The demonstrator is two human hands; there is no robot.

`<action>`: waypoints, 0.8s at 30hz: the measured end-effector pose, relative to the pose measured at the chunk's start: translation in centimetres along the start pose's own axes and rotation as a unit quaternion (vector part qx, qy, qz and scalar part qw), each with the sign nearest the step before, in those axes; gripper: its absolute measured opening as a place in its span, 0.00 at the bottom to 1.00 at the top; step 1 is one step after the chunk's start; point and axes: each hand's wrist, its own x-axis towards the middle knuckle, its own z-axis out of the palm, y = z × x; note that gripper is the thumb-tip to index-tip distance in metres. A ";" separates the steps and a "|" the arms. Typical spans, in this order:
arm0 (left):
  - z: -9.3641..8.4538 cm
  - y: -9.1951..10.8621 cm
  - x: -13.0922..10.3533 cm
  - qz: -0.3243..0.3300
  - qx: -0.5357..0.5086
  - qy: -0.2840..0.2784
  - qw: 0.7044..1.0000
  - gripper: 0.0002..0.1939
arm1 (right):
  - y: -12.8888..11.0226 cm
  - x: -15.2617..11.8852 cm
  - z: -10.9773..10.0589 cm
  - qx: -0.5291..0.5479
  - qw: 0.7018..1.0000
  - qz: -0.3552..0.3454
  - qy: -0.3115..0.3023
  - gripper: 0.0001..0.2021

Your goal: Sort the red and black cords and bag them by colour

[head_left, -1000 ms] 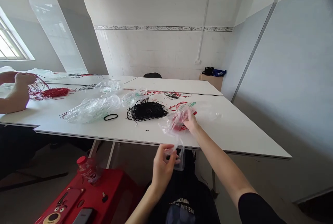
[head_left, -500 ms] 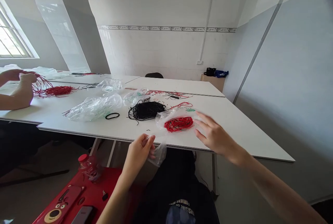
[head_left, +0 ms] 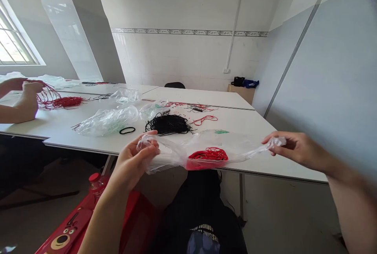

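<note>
Taking the red cord coil in the clear bag as the centre of the clock, a person's bare hands point(head_left: 31, 87) between nine and ten o'clock hold up strands from a tangled red cord bundle point(head_left: 66, 102) on the white table point(head_left: 282, 159). A red-capped plastic bottle point(head_left: 96, 185) stands between eight and nine, with a bear-faced red case point(head_left: 61, 240) near it. A large crumpled clear plastic bag point(head_left: 107, 122) lies between nine and ten, and a thin black loop point(head_left: 127, 130) lies just beside it. At nine, the left hand point(head_left: 134, 157) has its fingers curled around the bunched film at one end of the held clear plastic bag point(head_left: 247, 146). A loose heap of black cord point(head_left: 169, 124) sits at ten. In the middle, the coiled bright red cord point(head_left: 208, 157) is in the held bag, at the table's near edge. A thin red strand point(head_left: 206, 119) lies at twelve. At one, black and blue bags point(head_left: 244, 82) top a brown box point(head_left: 243, 91). At three, the right hand point(head_left: 294, 148) pinches the bag's gathered opposite end between thumb and fingers, pulling the film taut.
</note>
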 end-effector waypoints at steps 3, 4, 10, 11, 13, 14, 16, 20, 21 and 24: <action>0.2 0.5 0.7 0.060 0.084 0.009 0.995 0.24 | -0.3 -0.5 -0.7 0.113 0.993 -0.029 -0.016 0.08; 0.3 0.8 0.9 0.087 0.138 0.019 0.987 0.24 | -0.5 -0.5 -0.9 0.155 0.987 -0.043 -0.006 0.10; 1.2 2.2 1.9 0.185 0.411 0.100 0.887 0.14 | -1.7 -0.4 -1.1 0.335 0.928 -0.099 0.129 0.23; 1.5 2.3 2.0 0.190 0.382 0.089 0.900 0.14 | -2.0 -0.3 -1.0 0.345 0.921 -0.086 0.161 0.20; 2.3 2.4 2.2 0.183 0.257 0.031 0.948 0.16 | -2.6 -0.2 -0.8 0.361 0.910 -0.058 0.196 0.16; 2.8 2.5 2.2 0.170 0.177 -0.007 0.969 0.16 | -2.8 -0.2 -0.7 0.371 0.906 -0.050 0.196 0.15; 3.9 2.4 2.2 0.122 0.025 -0.070 0.990 0.15 | -3.1 -0.1 -0.3 0.395 0.900 -0.060 0.172 0.16; 6.0 2.6 1.7 0.019 -0.154 -0.155 0.976 0.16 | -3.6 0.3 0.7 0.438 0.882 -0.103 0.136 0.14; 6.4 2.6 1.6 0.004 -0.166 -0.177 0.970 0.16 | -3.7 0.4 1.1 0.444 0.879 -0.117 0.129 0.13; 6.9 2.5 1.3 -0.033 -0.134 -0.229 0.964 0.13 | -4.3 0.6 2.1 0.439 0.875 -0.164 0.120 0.10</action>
